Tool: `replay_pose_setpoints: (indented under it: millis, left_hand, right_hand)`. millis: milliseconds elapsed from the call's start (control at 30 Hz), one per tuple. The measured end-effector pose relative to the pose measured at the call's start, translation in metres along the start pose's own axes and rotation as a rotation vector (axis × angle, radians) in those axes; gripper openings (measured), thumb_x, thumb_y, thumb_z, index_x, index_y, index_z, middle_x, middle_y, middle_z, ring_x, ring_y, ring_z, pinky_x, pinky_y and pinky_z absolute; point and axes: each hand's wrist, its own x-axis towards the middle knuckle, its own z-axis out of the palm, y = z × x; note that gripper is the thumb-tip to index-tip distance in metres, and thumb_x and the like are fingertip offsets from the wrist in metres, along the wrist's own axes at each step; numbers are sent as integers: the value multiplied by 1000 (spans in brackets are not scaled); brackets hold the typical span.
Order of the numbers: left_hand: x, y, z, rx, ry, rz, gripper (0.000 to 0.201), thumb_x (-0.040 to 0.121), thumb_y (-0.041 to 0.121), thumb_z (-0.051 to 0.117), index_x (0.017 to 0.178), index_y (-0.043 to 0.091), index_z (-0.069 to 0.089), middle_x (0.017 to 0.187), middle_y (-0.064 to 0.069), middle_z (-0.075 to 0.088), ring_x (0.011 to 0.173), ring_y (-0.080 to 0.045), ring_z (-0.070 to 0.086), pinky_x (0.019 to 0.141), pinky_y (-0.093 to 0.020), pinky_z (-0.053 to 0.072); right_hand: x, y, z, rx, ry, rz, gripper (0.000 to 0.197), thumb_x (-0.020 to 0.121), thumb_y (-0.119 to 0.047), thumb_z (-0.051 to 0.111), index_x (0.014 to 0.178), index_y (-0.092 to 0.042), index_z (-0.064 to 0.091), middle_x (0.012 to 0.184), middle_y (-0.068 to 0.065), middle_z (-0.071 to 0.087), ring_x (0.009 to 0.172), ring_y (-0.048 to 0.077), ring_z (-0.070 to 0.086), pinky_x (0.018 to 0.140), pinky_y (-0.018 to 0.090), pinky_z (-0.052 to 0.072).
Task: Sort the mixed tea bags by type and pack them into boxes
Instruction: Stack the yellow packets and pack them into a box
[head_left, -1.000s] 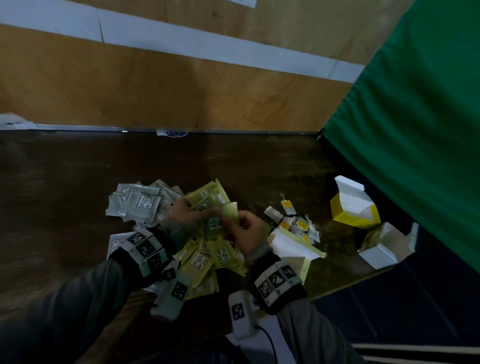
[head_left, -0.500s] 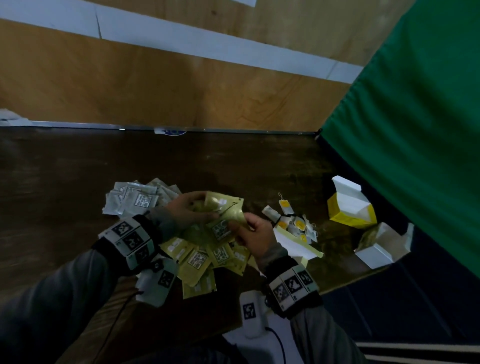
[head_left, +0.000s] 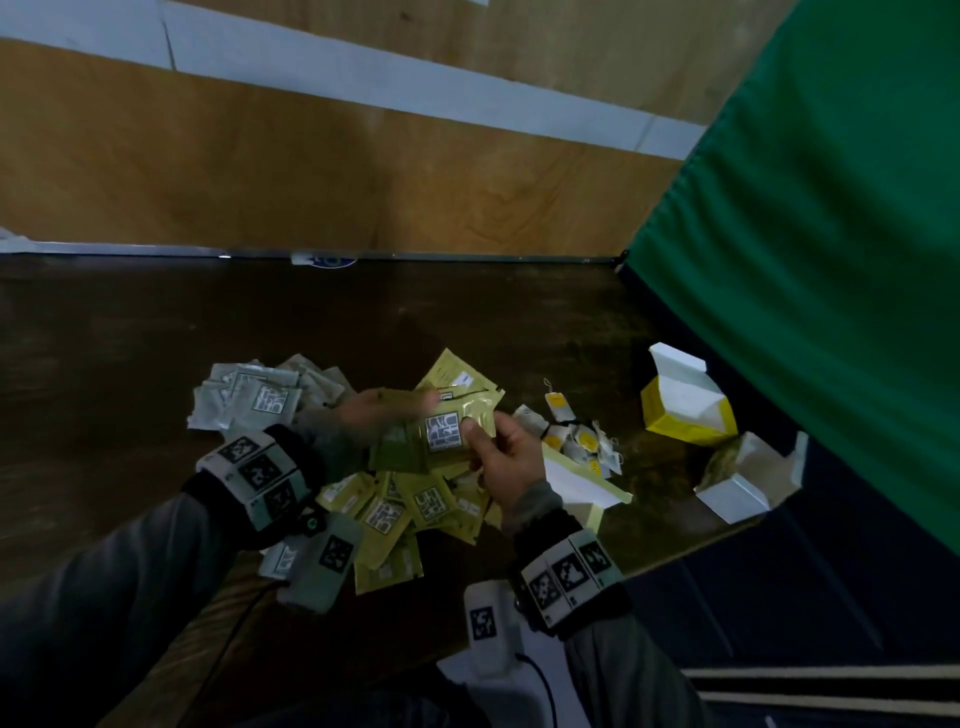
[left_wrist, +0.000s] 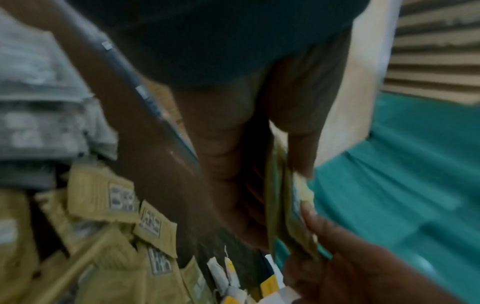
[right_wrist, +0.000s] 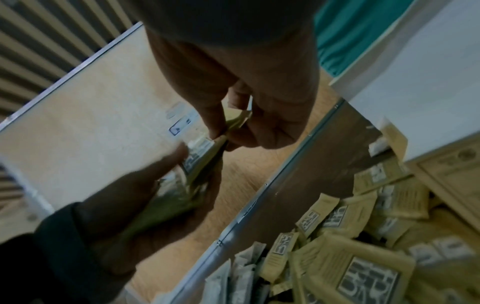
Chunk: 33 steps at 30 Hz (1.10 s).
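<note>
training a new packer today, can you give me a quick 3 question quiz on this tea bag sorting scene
1. True or false: both hands hold the same stack of green tea packets.
2. Which packets lie in a pile at the far left of the table? A) grey packets B) red packets C) blue packets
3. Fill in: the yellow box near the green curtain stands with its lid ____.

Key
1. True: the left hand and the right hand both grip the stack above the loose green packets.
2. A, the grey packets.
3. Open.
</note>
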Motion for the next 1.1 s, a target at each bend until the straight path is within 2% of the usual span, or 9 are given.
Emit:
replay_pose_setpoints:
  millis: [100,267,433,533,633,700,833,967,1100]
  left_hand:
    - [1,-1,5,183,27,37,8,78,12,70,80,12,63,57,5,70,51,-6,67,47,-20,55]
    - [4,-4,0,221,95,63,14,75,10,73,86,14,65,75,-3,73,61,-10,69,55,-26,58]
    - [8,-5,-7,184,238,167,9,82,14,68,87,7,64,85,-15,68,65,-16,70,53,-27,58]
    - [6,-1,-8,152,183,121,10,85,10,63,90,2,63,92,-19,68,79,-29,70,70,-38,59]
    - [1,5,2,114,31,73,10,83,-4,56,78,3,61,84,-18,62,73,-30,63,76,-44,57]
    - [-4,9,10,-21,-169,51,10,66,2,63,73,5,69,75,-15,65,64,-25,65,62,-33,56]
    - [1,1,13,145,-186,9,51,67,41,75,102,7,63,100,-17,66,85,-29,65,82,-39,53]
    - [3,0,18,119,-151,29,13,91,22,56,101,18,63,99,-14,66,87,-30,64,88,-49,50]
    - [5,5,16,-52,-129,160,31,97,11,42,115,33,53,109,-16,58,95,-35,59,76,-44,52]
  right_hand:
    - [-1,-3,-3,96,25,60,10,93,-21,55,94,-17,64,63,-10,60,49,-2,54,43,13,41]
    - [3,-7,-12,222,138,162,19,91,-29,59,105,-18,65,84,1,68,76,21,60,68,34,48]
    - [3,-14,-28,312,207,93,24,92,-28,57,114,-19,57,70,-3,59,62,10,52,51,22,42]
    - [-4,-21,-29,185,14,65,12,94,-19,53,87,-15,60,56,-12,60,50,-2,54,44,13,41]
    - [-7,-13,-24,-42,-59,97,22,91,-28,58,104,-10,59,80,-7,61,69,3,55,52,13,41]
    - [-11,-13,-22,-55,-82,110,19,92,-21,57,102,-7,63,85,0,64,70,4,60,54,14,45]
    - [-18,-19,-22,-159,-182,42,12,89,-14,61,78,-18,67,63,-3,62,48,4,51,43,16,40]
    - [-17,-22,-25,-130,-86,72,6,83,-15,69,78,-12,69,66,8,62,51,12,52,45,20,43]
    - [-15,-26,-34,93,76,73,6,85,-7,66,80,-3,64,60,6,62,46,11,56,45,19,49]
